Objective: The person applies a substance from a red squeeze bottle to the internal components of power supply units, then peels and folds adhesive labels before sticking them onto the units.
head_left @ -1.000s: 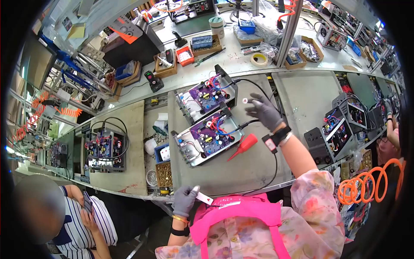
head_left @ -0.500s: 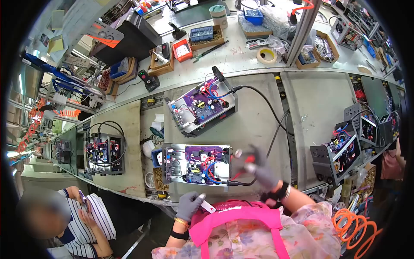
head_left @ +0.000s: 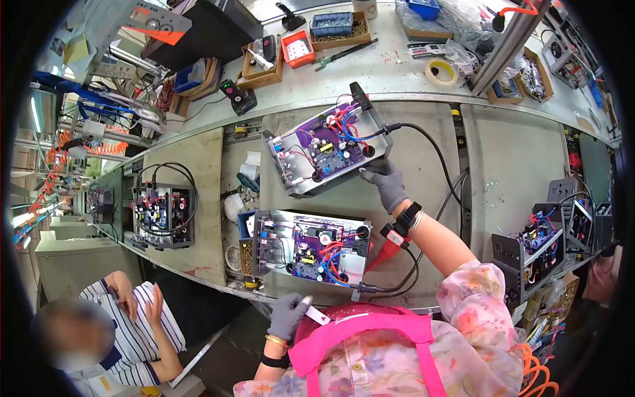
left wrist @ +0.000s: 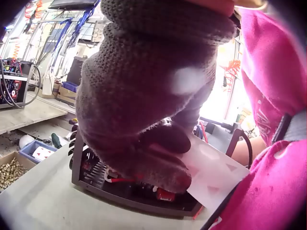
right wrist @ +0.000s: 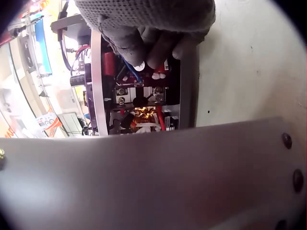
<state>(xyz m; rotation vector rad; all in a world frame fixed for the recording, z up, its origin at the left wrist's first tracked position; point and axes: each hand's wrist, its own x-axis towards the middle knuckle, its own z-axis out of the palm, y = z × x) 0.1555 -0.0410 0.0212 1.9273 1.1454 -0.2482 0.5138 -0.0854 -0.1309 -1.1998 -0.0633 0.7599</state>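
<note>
My gloved left hand (head_left: 289, 316) pinches a white sheet of triangle labels (left wrist: 215, 173) in front of my body. Two open metal chassis with purple circuit boards lie on the line. The nearer chassis (head_left: 360, 228) lies almost square to me; the farther chassis (head_left: 303, 188) sits at a slant behind it. At the farther one's lower right corner is my gloved right hand (head_left: 385, 185), fingers bent, fingertips right at the edge. In the right wrist view, curled fingers (right wrist: 158, 52) overlap the inside of a chassis; whether they grip it I cannot tell.
A red nozzle bottle (head_left: 385, 250) lies right of the nearer chassis, partly hidden. Black cables (head_left: 430, 135) trail across the line. Other units stand left (head_left: 162, 215) and right (head_left: 529, 248). Parts boxes (head_left: 261, 76) line the back bench. Another person (head_left: 132, 324) sits at the left.
The nearer chassis has been turned straighter and drawn away from the farther one. My right hand swept down beside it, then up to the farther chassis. My left hand still holds the label sheet.
</note>
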